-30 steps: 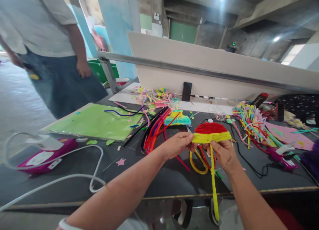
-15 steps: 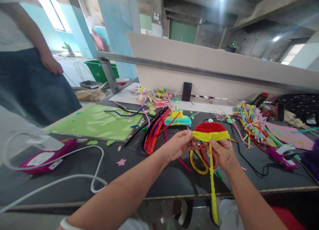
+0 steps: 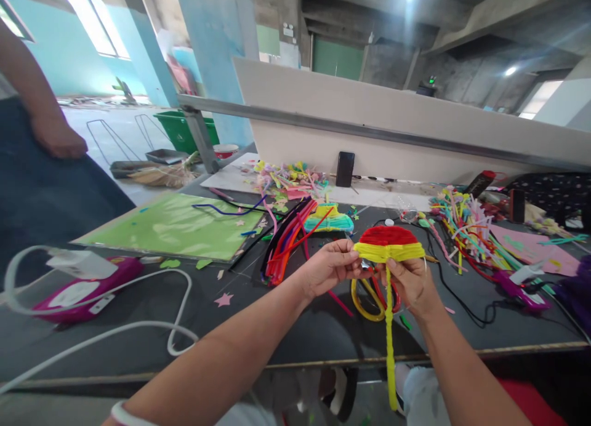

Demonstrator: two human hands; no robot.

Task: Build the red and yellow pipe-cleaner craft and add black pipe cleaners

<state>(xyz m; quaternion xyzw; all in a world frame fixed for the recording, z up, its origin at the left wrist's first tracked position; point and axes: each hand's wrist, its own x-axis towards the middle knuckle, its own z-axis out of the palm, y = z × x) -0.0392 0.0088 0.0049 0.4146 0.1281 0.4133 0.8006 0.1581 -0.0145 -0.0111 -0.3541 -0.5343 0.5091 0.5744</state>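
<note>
Between my hands, above the front part of the table, is a fuzzy pipe-cleaner piece [image 3: 388, 236] with a red dome over a yellow band. A long yellow strip dangles from its middle past the table edge. My left hand [image 3: 335, 267] pinches the band's left end. The fingers of my right hand [image 3: 410, 279] are closed under the right half, thumb by the top of the strip. Just below lie scissors [image 3: 368, 300] with yellow and red handles, partly hidden by the strip. A yellow and turquoise pipe-cleaner piece [image 3: 330, 220] rests behind my left hand.
Red, orange and purple pipe cleaners [image 3: 284, 253] lie left of my hands. A green sheet [image 3: 184, 226] and a magenta power strip [image 3: 87, 290] with a white cable are farther left. A phone [image 3: 345, 169] leans at the back. Another person's hand [image 3: 60, 135] is at far left.
The person at the left has shifted farther left. My hands keep their hold on the red and yellow piece, and its hanging strip has swung slightly left.
</note>
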